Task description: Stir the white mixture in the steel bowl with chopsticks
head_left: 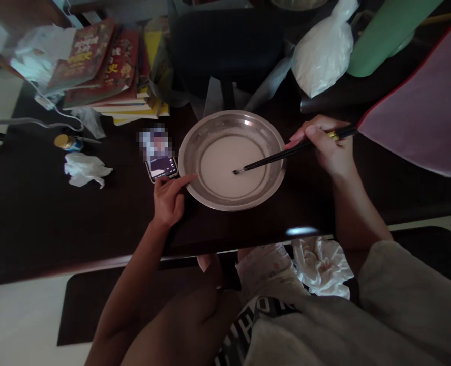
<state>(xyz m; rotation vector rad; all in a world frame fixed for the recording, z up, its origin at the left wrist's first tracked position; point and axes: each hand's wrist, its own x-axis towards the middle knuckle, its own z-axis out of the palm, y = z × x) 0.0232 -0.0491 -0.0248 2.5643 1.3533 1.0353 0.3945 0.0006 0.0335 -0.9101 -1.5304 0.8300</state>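
Observation:
A shallow stainless steel basin (pixel 233 204) stands near the table's front edge with a smooth whitish layer (pixel 225 157) in its bottom. My right hand (pixel 330 145) is closed around slim black chopsticks (pixel 276 155) with a gold band near the grip. Their tips slant down to the whitish layer around the basin's middle. On the left, my left hand (pixel 169 199) lies beside the basin, its index finger stretched over the rim and its other fingers loosely bent. Just beyond that hand lies a lit phone (pixel 162 168), its upper part blurred out.
Stacked books (pixel 107 76) rise at the back left. Nearer are a small gold-lidded jar (pixel 68 143) and a crumpled tissue (pixel 87 169). A tied bag of white stuff (pixel 322 56), a green cylinder (pixel 385 40) and a pinkish cloth-like sheet (pixel 423 109) occupy the right.

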